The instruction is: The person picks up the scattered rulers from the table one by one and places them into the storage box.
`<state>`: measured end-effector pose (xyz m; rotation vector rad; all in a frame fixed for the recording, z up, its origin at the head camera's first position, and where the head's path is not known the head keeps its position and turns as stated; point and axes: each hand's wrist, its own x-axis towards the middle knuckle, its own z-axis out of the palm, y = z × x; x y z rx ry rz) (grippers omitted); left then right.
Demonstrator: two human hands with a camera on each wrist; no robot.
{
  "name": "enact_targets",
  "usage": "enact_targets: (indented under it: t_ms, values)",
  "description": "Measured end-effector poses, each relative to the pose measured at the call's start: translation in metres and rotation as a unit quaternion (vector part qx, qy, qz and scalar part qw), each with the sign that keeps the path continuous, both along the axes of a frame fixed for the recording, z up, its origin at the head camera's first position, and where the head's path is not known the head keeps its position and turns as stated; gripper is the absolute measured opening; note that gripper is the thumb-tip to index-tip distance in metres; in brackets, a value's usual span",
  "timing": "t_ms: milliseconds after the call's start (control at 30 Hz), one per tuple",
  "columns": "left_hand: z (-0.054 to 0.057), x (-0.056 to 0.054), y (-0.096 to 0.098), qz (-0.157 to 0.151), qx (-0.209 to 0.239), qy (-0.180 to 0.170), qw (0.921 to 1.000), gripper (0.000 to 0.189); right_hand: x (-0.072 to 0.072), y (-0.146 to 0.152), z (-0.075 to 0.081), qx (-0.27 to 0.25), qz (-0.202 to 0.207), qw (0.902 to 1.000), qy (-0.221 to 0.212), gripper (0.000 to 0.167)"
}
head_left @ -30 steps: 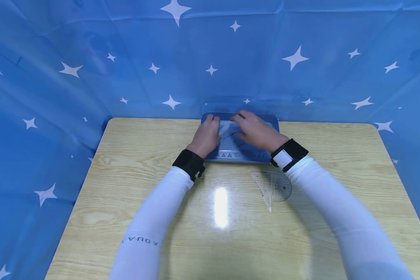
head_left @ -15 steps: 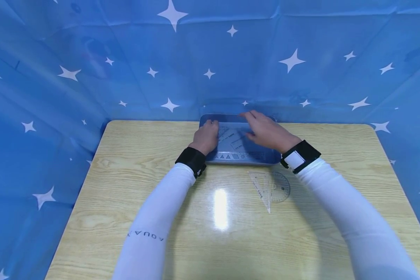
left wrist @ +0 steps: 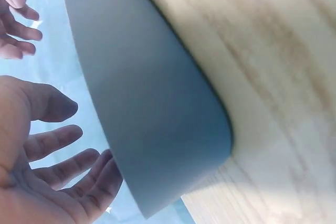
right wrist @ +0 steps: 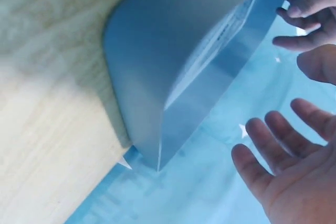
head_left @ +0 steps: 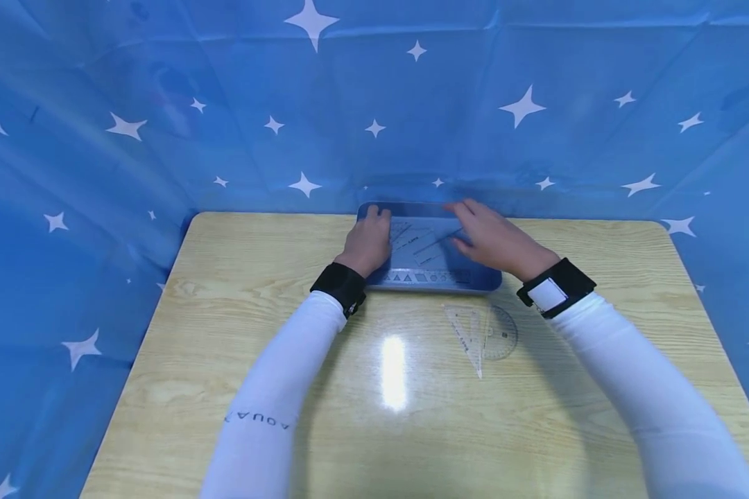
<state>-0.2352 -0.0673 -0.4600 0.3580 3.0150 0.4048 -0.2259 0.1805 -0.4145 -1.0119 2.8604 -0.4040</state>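
A blue tray stands at the far edge of the table. Inside it lie a clear stencil ruler, with cut-out shapes along its near edge, and a clear set square. My left hand is over the tray's left end; its fingers are loosely bent near the rim, with nothing visible between them. Over the right end hovers my right hand. In the right wrist view its fingers are spread apart beside the tray wall, holding nothing.
On the wooden table in front of the tray lie a clear triangular set square and a clear protractor, side by side. A blue star-patterned cloth hangs behind the table and at its sides.
My right hand has moved right, away from the middle of the tray, uncovering the clear pieces inside. The left hand has stayed at the left end.
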Motion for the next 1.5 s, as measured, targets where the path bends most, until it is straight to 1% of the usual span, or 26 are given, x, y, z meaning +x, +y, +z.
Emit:
enact_targets:
  t_ms: [167, 300, 433, 533, 633, 733, 867, 933, 1100, 1133, 1267, 1333, 1367, 1500]
  values:
    - [0.004, 0.006, -0.001, -0.034, 0.039, 0.03, 0.9982, 0.042, 0.013, 0.007, -0.006, 0.006, 0.008, 0.9991, 0.041, 0.059]
    - [0.006, 0.017, -0.004, -0.066, 0.073, 0.044, 0.9942, 0.041, 0.023, 0.009, -0.012, -0.01, 0.012, 0.998, 0.062, 0.06]
    - [0.006, 0.03, -0.007, -0.08, 0.088, 0.049, 0.9916, 0.039, 0.031, 0.009, -0.02, -0.023, 0.011, 0.9972, 0.07, 0.058]
    - [0.006, 0.038, -0.008, -0.087, 0.09, 0.047, 0.9911, 0.041, 0.038, 0.009, -0.023, -0.027, 0.011, 0.9964, 0.079, 0.057]
    - [0.007, 0.046, -0.008, -0.097, 0.078, 0.051, 0.991, 0.041, 0.047, 0.01, -0.025, -0.033, 0.014, 0.9948, 0.095, 0.054]
    - [0.007, 0.053, -0.007, -0.112, 0.059, 0.075, 0.9892, 0.039, 0.058, 0.012, -0.03, -0.044, 0.013, 0.9917, 0.12, 0.051]
    - [0.005, 0.063, -0.005, -0.135, 0.045, 0.124, 0.9819, 0.036, 0.072, 0.017, -0.04, -0.051, 0.007, 0.9872, 0.151, 0.046]
    - [0.004, 0.068, -0.005, -0.145, 0.046, 0.14, 0.9783, 0.034, 0.079, 0.02, -0.045, -0.05, 0.005, 0.9854, 0.163, 0.045]
    - [0.0, 0.083, -0.005, -0.16, 0.054, 0.152, 0.9739, 0.032, 0.096, 0.026, -0.054, -0.055, 0.01, 0.9809, 0.186, 0.041]
    - [-0.001, 0.085, -0.004, -0.164, 0.057, 0.158, 0.9721, 0.03, 0.1, 0.027, -0.056, -0.057, 0.012, 0.9803, 0.189, 0.035]
    - [-0.009, 0.092, -0.001, -0.193, 0.055, 0.187, 0.9616, 0.025, 0.114, 0.027, -0.061, -0.062, 0.018, 0.9774, 0.201, 0.026]
    - [-0.011, 0.097, 0.002, -0.21, 0.046, 0.198, 0.9565, 0.023, 0.12, 0.026, -0.064, -0.058, 0.019, 0.9773, 0.203, 0.021]
    - [-0.011, 0.1, 0.004, -0.218, 0.039, 0.199, 0.9546, 0.023, 0.122, 0.026, -0.065, -0.056, 0.02, 0.977, 0.205, 0.023]
    - [-0.009, 0.109, 0.011, -0.25, 0.006, 0.208, 0.9456, 0.025, 0.128, 0.027, -0.068, -0.048, 0.027, 0.9772, 0.205, 0.018]
